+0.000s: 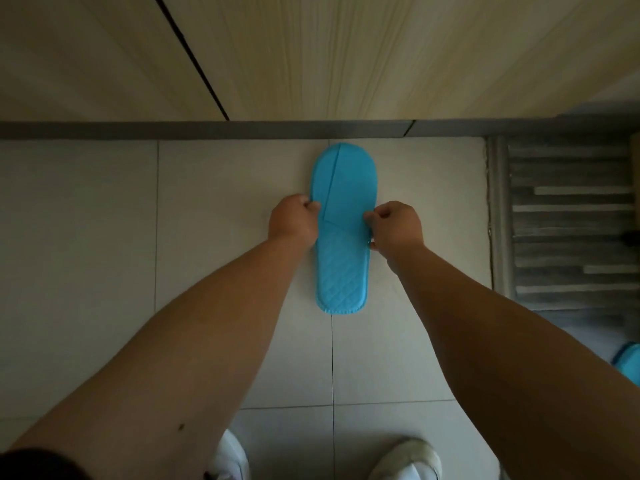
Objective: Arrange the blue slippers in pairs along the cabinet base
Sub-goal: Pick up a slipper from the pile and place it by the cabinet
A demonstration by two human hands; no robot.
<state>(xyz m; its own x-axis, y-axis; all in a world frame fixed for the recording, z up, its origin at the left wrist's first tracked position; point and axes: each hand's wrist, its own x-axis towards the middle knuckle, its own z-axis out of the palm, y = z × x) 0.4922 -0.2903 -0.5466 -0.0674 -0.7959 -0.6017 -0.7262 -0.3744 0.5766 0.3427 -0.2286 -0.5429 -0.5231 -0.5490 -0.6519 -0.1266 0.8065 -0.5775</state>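
A blue slipper [343, 223] lies flat on the pale tiled floor, toe pointing at the grey cabinet base [207, 129] and almost touching it. My left hand [294, 218] pinches the slipper's left edge at mid-length. My right hand [396, 225] pinches its right edge at the same height. Whether a second slipper lies underneath cannot be told. Part of another blue slipper [628, 363] shows at the right edge of the view.
Light wooden cabinet doors [311, 53] rise above the base. A grey striped mat [568, 220] lies on the floor to the right. My two white shoes [405, 459] stand at the bottom of the view. Bare tiles [76, 237] spread to the left.
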